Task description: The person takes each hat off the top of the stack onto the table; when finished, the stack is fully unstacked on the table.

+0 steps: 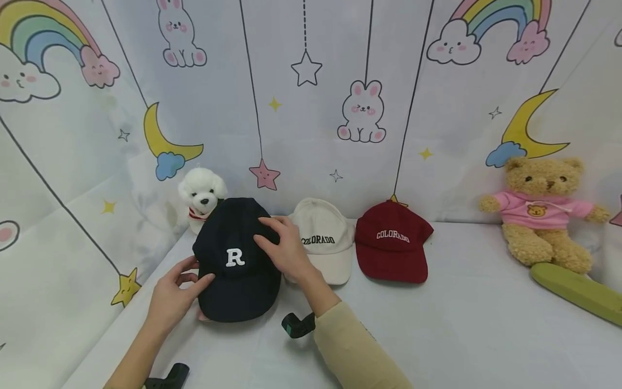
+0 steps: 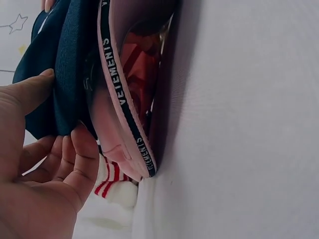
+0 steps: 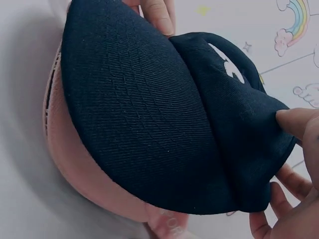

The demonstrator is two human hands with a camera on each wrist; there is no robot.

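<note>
A black cap with a white letter R is held by both hands. At its left edge the left hand pinches the fabric between thumb and fingers; the left wrist view shows the same grip on the dark cloth. The right hand grips the crown's right side, thumb on the front, and in the right wrist view its fingers curl behind the edge. Beneath the black cap lies a pink cap, its brim edged with a lettered band in the left wrist view.
A white toy dog sits behind on the left. To the right stand a cream cap and a red cap. Farther right are a teddy bear in pink and a long green object. A patterned cloth hangs behind.
</note>
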